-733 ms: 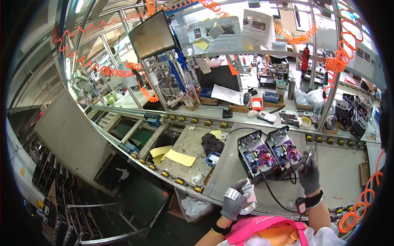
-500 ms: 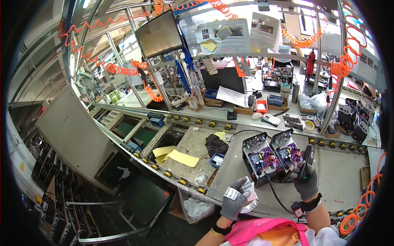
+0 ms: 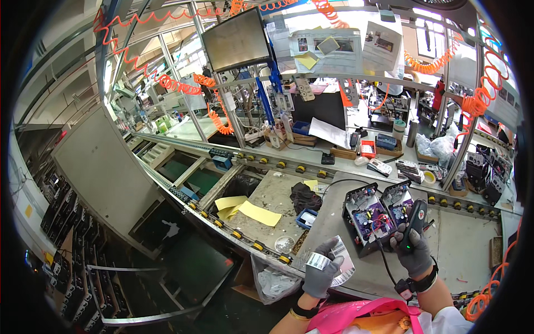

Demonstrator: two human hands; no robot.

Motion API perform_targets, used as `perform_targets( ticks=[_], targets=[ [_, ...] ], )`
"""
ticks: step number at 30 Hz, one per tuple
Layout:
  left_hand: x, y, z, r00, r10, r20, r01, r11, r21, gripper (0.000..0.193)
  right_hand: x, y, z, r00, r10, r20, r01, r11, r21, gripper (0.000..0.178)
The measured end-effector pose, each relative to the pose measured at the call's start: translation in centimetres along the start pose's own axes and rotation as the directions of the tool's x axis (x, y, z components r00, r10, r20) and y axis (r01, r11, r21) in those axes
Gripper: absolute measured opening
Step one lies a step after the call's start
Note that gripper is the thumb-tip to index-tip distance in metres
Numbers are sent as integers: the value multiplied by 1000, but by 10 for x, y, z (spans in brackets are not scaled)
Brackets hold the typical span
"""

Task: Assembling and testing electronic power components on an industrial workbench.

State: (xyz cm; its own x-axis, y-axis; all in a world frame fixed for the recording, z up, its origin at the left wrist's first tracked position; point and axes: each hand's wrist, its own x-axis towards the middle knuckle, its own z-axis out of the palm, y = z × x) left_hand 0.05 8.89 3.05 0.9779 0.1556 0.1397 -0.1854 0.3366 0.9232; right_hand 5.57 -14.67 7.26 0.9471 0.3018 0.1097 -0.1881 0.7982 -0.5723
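Scanner (image 3: 414, 218) now raised upright in right hand (image 3: 413, 253), fist wrapped round it, over open units (image 3: 374, 218). Left hand (image 3: 321, 274) pinches label strip (image 3: 338, 266) at 7 o'clock; labels unapplied, apparently.

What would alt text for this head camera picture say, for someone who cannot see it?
A gloved right hand grips a black handheld scanner beside two open electronics boxes on a grey workbench. The gloved left hand holds a strip of labels.
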Motion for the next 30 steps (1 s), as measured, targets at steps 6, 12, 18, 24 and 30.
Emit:
perform_targets(
  ticks=[6,12,18,24,30],
  targets=[
    [-1,-7,-4,1000,-4,23,3,1000,14,46,0,8,8,999,-33,-12,32,997,-68,63],
    [0,-14,-12,999,6,34,-7,999,36,47,-3,5,24,991,130,43,-111,946,-305,52],
    [3,-19,-18,999,34,40,-35,999,22,47,-13,2,21,949,313,-45,-229,581,-781,57],
    [6,-20,-19,1000,5,14,-5,1000,26,46,-11,6,18,977,215,2,-179,818,-547,61],
    [9,-23,-17,999,31,24,-31,999,8,46,-8,12,5,996,78,40,-66,966,-249,61]
  ],
)
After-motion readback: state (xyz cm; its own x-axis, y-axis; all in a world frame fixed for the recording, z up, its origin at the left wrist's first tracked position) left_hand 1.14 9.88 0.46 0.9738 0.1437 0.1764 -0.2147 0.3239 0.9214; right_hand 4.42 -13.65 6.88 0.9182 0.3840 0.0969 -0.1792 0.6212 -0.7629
